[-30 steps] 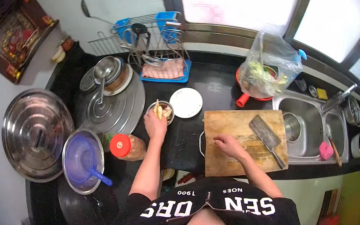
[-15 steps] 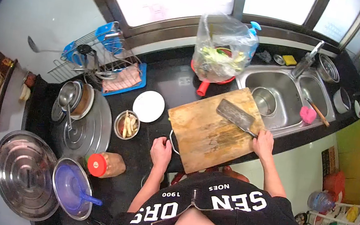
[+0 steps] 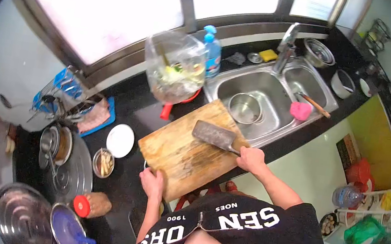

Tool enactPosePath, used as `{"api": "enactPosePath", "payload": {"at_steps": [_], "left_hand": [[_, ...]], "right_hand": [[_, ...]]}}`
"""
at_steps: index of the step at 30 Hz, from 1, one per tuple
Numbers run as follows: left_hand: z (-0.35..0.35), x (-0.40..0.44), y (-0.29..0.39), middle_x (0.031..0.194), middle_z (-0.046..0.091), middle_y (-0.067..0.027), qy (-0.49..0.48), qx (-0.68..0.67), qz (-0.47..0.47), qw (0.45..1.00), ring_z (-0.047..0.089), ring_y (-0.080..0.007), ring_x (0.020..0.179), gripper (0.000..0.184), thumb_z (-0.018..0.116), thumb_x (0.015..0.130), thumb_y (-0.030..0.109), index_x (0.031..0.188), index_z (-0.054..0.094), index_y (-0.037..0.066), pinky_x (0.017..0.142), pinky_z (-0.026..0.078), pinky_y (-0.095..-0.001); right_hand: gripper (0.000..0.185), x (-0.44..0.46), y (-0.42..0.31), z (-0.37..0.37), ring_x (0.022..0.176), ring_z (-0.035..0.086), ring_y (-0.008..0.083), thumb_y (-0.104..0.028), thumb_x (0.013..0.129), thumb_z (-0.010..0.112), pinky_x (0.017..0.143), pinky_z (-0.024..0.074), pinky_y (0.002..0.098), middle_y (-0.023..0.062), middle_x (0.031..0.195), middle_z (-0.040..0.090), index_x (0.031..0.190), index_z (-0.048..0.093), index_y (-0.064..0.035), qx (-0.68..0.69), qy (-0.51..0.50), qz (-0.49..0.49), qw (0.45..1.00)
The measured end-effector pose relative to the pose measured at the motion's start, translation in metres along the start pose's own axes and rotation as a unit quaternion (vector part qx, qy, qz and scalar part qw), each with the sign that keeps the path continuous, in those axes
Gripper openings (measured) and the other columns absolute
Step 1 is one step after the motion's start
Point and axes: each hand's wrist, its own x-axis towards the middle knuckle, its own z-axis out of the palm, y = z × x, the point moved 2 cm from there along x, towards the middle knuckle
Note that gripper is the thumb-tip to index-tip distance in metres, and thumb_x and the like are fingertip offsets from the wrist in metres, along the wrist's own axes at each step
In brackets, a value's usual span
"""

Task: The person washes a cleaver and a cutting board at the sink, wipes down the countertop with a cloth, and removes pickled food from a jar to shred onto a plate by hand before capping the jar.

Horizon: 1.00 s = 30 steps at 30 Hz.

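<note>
A worn wooden cutting board lies on the black counter in front of me. Across its upper right part rests a cleaver, its blade flat on the wood. My right hand is closed round the cleaver's handle at the board's right edge. At the board's lower left edge is my left hand, its fingers curled by the board's wire handle; whether they grip the board or the handle is hard to tell. Left of the board stand a metal bowl of pale pieces and a white plate.
A bag of vegetables sits in a red container behind the board. To the right is a double sink with a pot. A red-lidded jar, a blue strainer and metal lids stand at the left.
My left hand has left the bowl and come to the board's left edge. My right hand has moved right onto the cleaver's handle. The view has turned towards the sink.
</note>
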Motion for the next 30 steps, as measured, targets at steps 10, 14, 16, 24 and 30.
{"api": "enactPosePath", "payload": {"at_steps": [10, 14, 16, 24, 30], "left_hand": [[0.038, -0.007, 0.076, 0.095, 0.049, -0.0193, 0.071, -0.126, 0.220, 0.965, 0.050, -0.0348, 0.091, 0.020, 0.057, 0.075, 0.003, 0.093, 0.053, -0.005, 0.083, 0.040, -0.0404], [0.071, -0.029, 0.137, 0.089, 0.052, -0.0167, 0.082, -0.146, 0.247, 0.954, 0.053, -0.0310, 0.083, 0.016, 0.055, 0.076, 0.002, 0.091, 0.055, -0.004, 0.075, 0.044, -0.0373], [0.093, -0.042, 0.168, 0.087, 0.053, -0.0161, 0.070, -0.181, 0.217, 0.957, 0.054, -0.0295, 0.080, 0.015, 0.055, 0.076, 0.002, 0.090, 0.056, -0.003, 0.073, 0.045, -0.0362], [0.132, -0.080, 0.260, 0.073, 0.057, -0.0136, 0.049, -0.217, 0.164, 0.961, 0.056, -0.0226, 0.063, 0.011, 0.054, 0.080, 0.006, 0.084, 0.062, -0.001, 0.060, 0.045, -0.0311], [0.146, -0.075, 0.267, 0.075, 0.059, -0.0160, 0.081, -0.171, 0.158, 0.969, 0.059, -0.0274, 0.065, 0.013, 0.054, 0.081, 0.008, 0.081, 0.062, -0.002, 0.062, 0.046, -0.0344]], "right_hand": [[0.021, -0.023, 0.149, -0.054, 0.065, 0.060, 0.0304, -0.022, 0.072, 0.065, 0.056, 0.0470, 0.0423, 0.0112, 0.067, 0.059, 0.082, 0.053, -0.0077, 0.048, 0.254, -0.085, 0.962], [0.026, 0.023, 0.240, -0.087, 0.068, 0.059, 0.0284, -0.020, 0.066, 0.069, 0.059, 0.0480, 0.0396, 0.0088, 0.067, 0.057, 0.083, 0.053, -0.0098, -0.040, 0.258, -0.201, 0.944], [0.025, 0.048, 0.271, -0.111, 0.069, 0.059, 0.0269, -0.021, 0.065, 0.070, 0.059, 0.0481, 0.0391, 0.0074, 0.069, 0.057, 0.081, 0.054, -0.0099, -0.065, 0.278, -0.256, 0.924], [0.021, 0.174, 0.355, -0.156, 0.101, 0.051, 0.0321, -0.025, 0.047, 0.070, 0.090, 0.0406, 0.0411, 0.0143, 0.103, 0.056, 0.061, 0.063, -0.0099, -0.182, 0.261, -0.364, 0.875], [0.030, 0.245, 0.382, -0.173, 0.119, 0.041, 0.0407, -0.033, 0.054, 0.073, 0.105, 0.0269, 0.0490, 0.0216, 0.126, 0.047, 0.073, 0.069, -0.0099, -0.251, 0.204, -0.351, 0.879]]}}
